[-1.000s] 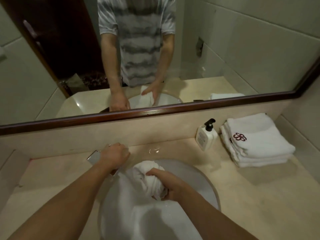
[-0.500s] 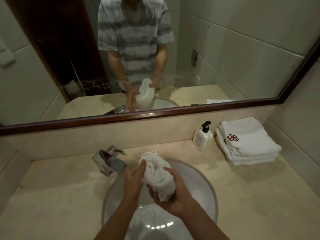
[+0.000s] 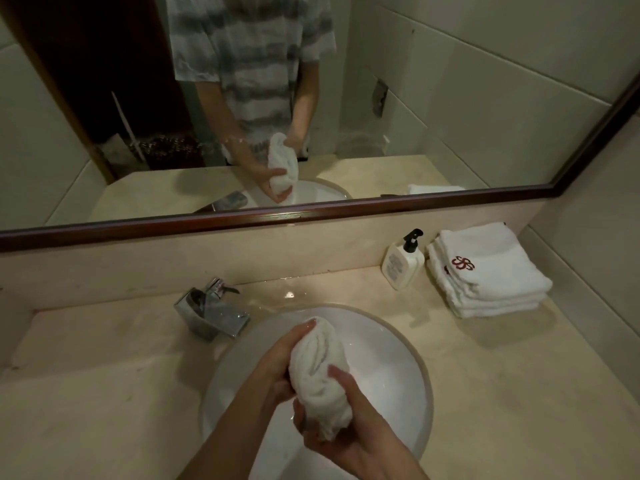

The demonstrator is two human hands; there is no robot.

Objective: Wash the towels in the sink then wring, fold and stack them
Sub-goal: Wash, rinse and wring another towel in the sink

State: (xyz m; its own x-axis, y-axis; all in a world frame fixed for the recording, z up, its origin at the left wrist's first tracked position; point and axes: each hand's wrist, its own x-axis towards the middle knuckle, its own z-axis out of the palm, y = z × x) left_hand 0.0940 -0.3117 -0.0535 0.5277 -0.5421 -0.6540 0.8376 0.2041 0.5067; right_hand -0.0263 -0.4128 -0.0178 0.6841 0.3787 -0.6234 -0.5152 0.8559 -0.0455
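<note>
A wet white towel (image 3: 317,370), bunched into a thick roll, hangs above the round white sink (image 3: 398,372). My left hand (image 3: 277,365) grips its upper part from the left side. Lower down, my right hand (image 3: 341,427) wraps round the bottom end, thumb across the front. A stack of folded white towels (image 3: 485,271) with a red emblem lies on the counter at the back right.
A chrome faucet (image 3: 214,311) stands left of the sink. A white soap pump bottle (image 3: 403,261) sits beside the towel stack. The beige counter (image 3: 104,375) runs to a side wall on the right; a framed mirror (image 3: 311,213) hangs behind.
My left hand left the faucet and took hold of the towel. Both hands lifted the bunched towel out of the sink and now squeeze it above the bowl.
</note>
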